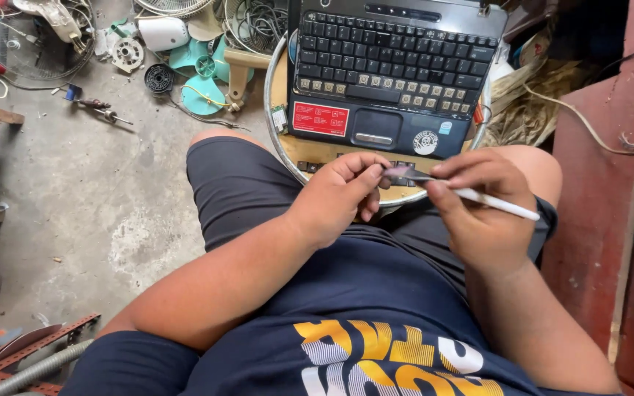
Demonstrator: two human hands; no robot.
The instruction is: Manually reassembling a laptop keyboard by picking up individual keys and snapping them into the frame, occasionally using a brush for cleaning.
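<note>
I see my left hand (339, 194) pinching the tip of a thin white tool (478, 196) that my right hand (478, 205) grips pen-like, apparently steadying it; both hover just before the laptop (390, 73) on the round tray (277, 128).

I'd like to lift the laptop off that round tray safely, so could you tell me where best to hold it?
Grip the laptop by its two short side edges, one hand from each side. Its near edge sits close behind the left hand and right hand, and its wide flat body probably needs support at both ends on the tray.
</note>
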